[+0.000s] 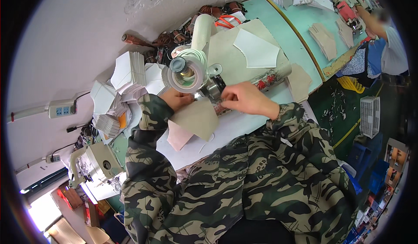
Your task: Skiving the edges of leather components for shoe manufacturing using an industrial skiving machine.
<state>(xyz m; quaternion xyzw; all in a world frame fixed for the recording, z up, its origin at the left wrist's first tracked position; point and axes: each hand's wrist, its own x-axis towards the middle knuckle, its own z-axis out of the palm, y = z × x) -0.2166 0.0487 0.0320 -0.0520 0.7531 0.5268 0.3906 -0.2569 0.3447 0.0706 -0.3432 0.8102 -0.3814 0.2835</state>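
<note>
My left hand (176, 99) is closed on the upper left edge of a beige sheet piece (199, 118), just in front of the machine head. A pinkish piece (178, 138) lies partly under that sheet. My right hand (251, 99) is at the machine's right side, its fingers curled together by the dark metal parts. What they grip, if anything, is hidden. The cream-coloured machine (204, 30) carries a roll of pale cord or tape (193, 61) on top, which blocks part of the working point. A thin white strand (207, 143) hangs near the sheet's lower edge.
Stacks of white cut pieces (128, 74) crowd the left. A white piece (257, 48) lies on the board behind the machine. Another person's arm (372, 24) reaches over the far right table, near beige pieces (323, 40). A pale crate (370, 117) stands on the green floor.
</note>
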